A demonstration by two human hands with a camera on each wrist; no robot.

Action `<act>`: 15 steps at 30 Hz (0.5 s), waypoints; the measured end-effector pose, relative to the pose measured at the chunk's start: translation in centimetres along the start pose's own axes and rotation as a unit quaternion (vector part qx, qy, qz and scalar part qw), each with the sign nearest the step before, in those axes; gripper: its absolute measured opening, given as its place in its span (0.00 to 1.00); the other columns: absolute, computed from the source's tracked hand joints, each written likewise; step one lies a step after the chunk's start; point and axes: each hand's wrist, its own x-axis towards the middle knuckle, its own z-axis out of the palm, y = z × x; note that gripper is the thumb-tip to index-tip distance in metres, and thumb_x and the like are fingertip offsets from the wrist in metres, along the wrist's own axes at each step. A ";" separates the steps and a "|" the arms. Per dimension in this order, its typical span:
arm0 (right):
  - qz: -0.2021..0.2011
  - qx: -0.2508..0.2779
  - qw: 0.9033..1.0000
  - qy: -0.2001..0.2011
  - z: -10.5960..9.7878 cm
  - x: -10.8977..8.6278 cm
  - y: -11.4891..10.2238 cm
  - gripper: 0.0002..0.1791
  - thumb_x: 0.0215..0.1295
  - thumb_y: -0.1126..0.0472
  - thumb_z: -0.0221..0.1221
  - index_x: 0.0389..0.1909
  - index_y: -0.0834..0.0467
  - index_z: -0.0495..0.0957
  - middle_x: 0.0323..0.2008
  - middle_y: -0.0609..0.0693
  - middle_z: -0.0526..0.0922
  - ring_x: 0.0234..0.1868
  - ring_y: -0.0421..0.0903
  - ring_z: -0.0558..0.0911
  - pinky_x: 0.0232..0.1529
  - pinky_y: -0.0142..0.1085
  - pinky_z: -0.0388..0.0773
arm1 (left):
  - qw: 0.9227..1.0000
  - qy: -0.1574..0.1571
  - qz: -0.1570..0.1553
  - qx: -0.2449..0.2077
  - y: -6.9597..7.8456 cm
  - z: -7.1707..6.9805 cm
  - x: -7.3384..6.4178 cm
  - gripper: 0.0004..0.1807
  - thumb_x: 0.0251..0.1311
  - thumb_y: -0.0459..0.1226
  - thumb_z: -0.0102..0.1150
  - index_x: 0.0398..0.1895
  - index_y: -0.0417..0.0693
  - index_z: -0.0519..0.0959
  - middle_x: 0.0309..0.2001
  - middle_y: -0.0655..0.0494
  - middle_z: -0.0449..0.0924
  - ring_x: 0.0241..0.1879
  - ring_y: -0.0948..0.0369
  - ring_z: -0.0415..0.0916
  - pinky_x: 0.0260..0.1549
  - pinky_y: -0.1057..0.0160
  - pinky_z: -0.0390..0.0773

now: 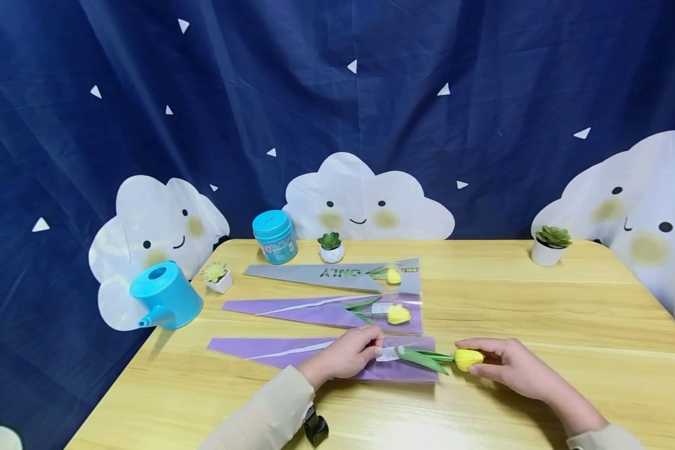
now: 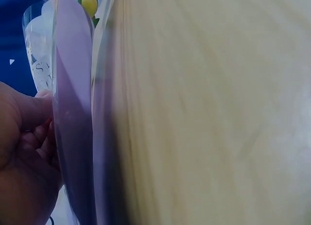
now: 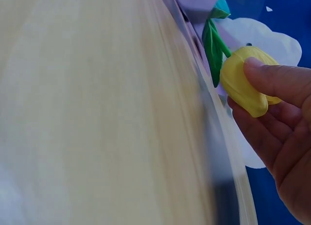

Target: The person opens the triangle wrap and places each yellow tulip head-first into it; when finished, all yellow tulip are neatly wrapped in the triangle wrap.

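Note:
My right hand pinches the yellow head of an artificial tulip between thumb and fingers. The tulip's green leaves point left and lie over the open wide end of the nearest purple flower sleeve. With thumb and fingers, my left hand pinches the edge of that sleeve, beside a white printed patch. In the left wrist view the purple sleeve stands edge-on beside the thumb. The right wrist view shows the thumb across the tulip. The stem's lower end is hidden.
Behind lie another purple sleeve and a grey sleeve, each with a yellow tulip inside. A blue watering can and small potted plant stand left. At the back are a turquoise jar and two potted succulents.

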 end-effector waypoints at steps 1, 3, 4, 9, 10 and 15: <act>-0.003 -0.001 1.000 0.002 0.1 0.1 -0.1 0.19 0.59 0.63 0.60 0.51 0.66 0.75 0.46 0.63 0.80 0.44 0.28 0.75 0.40 0.26 0.75 | 1.000 0.000 0.001 0.002 0.0 0.0 0.0 0.09 0.63 0.34 0.51 0.26 0.51 0.66 0.26 0.64 0.64 0.31 0.67 0.64 0.34 0.71 0.66; -0.007 0.001 1.000 0.003 0.3 0.2 -0.2 0.19 0.59 0.63 0.60 0.51 0.65 0.76 0.45 0.62 0.80 0.43 0.29 0.76 0.40 0.27 0.75 | 1.000 -0.002 0.000 0.001 0.1 0.0 0.1 0.09 0.63 0.34 0.51 0.26 0.51 0.66 0.26 0.64 0.64 0.31 0.67 0.64 0.34 0.71 0.65; -0.007 0.001 1.000 0.002 0.4 0.3 -0.2 0.19 0.59 0.62 0.60 0.51 0.65 0.76 0.45 0.62 0.80 0.43 0.29 0.76 0.39 0.27 0.76 | 1.000 -0.002 0.001 0.001 0.1 0.0 0.1 0.09 0.63 0.34 0.51 0.26 0.51 0.66 0.26 0.64 0.64 0.31 0.67 0.64 0.34 0.71 0.65; -0.005 0.005 1.000 -0.005 0.8 0.7 -0.5 0.19 0.59 0.61 0.61 0.50 0.65 0.76 0.44 0.61 0.81 0.40 0.31 0.77 0.37 0.29 0.76 | 1.000 -0.005 -0.002 0.001 0.2 0.0 0.2 0.09 0.63 0.34 0.51 0.26 0.51 0.66 0.26 0.64 0.64 0.31 0.67 0.64 0.34 0.71 0.65; -0.002 0.005 1.000 -0.007 0.9 0.8 -0.6 0.19 0.59 0.61 0.61 0.50 0.65 0.76 0.44 0.61 0.81 0.39 0.31 0.77 0.36 0.29 0.76 | 1.000 -0.006 -0.003 0.002 0.2 0.0 0.2 0.09 0.64 0.34 0.51 0.26 0.51 0.65 0.26 0.64 0.64 0.31 0.68 0.64 0.34 0.71 0.65; 0.004 0.012 1.000 -0.014 1.3 1.2 -0.7 0.19 0.59 0.60 0.61 0.49 0.64 0.77 0.44 0.61 0.81 0.37 0.32 0.76 0.34 0.30 0.76 | 1.000 -0.012 -0.001 0.007 0.3 -0.2 0.2 0.09 0.64 0.35 0.50 0.25 0.51 0.65 0.26 0.64 0.64 0.30 0.68 0.63 0.33 0.72 0.65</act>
